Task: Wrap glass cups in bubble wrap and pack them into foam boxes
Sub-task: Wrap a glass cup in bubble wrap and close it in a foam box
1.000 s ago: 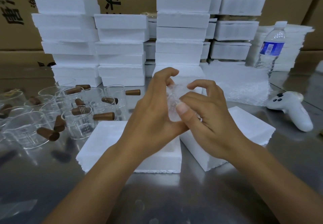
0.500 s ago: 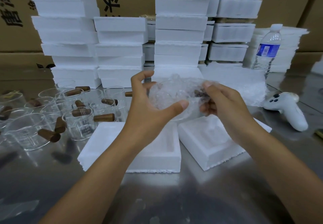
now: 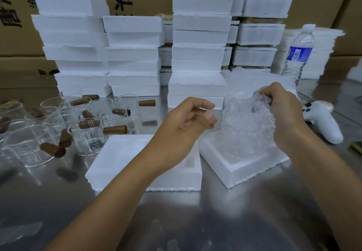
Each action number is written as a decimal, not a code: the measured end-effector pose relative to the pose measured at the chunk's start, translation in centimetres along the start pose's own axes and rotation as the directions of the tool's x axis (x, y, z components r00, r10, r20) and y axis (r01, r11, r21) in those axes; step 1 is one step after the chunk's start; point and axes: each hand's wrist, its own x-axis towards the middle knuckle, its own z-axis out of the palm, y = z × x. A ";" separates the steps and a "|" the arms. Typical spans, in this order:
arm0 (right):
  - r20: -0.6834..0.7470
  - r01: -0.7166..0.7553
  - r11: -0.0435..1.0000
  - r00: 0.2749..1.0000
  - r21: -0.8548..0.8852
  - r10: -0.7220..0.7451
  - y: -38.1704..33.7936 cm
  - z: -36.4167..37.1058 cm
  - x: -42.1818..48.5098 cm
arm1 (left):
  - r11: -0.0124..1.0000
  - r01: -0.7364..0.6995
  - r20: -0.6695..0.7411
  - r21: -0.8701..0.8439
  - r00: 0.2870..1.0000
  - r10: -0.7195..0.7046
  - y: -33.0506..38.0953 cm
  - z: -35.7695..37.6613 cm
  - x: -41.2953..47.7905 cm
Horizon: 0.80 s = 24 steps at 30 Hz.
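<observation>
A cup wrapped in bubble wrap [image 3: 244,121] hangs over the open foam box half [image 3: 241,169] on the right, its lower end in the box's hollow. My right hand [image 3: 282,111] grips the bundle at its top, where a dark handle shows through the wrap. Just left of the bundle, my left hand [image 3: 188,125] hovers with loosely curled fingers and holds nothing. A second foam box half [image 3: 121,160] lies under my left forearm. Several bare glass cups with brown wooden handles [image 3: 86,131] stand at the left on the metal table.
Tall stacks of white foam boxes [image 3: 197,55] line the back, with cardboard cartons behind them. A sheet pile of bubble wrap [image 3: 244,80] lies behind the bundle. A water bottle [image 3: 297,55] and a white controller [image 3: 323,121] sit at the right.
My left hand has let go of the wrapped cup. My right hand has carried the bundle to the right and down into the right foam box half.
</observation>
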 end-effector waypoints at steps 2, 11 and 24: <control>-0.038 0.034 0.998 0.999 -0.048 -0.035 0.2 -0.1 0.3 | 0.996 0.004 0.011 0.085 1.000 -0.005 -0.2 0.0 -0.1; 0.200 0.029 0.960 0.979 -0.279 0.029 0.4 0.5 -0.1 | 0.952 0.004 0.051 0.306 0.999 -0.020 -1.0 -0.3 -0.3; 0.313 0.292 0.520 0.949 -0.803 -0.050 2.1 -0.8 0.8 | 0.908 0.010 0.044 0.418 0.998 -0.032 -1.4 -0.6 -0.1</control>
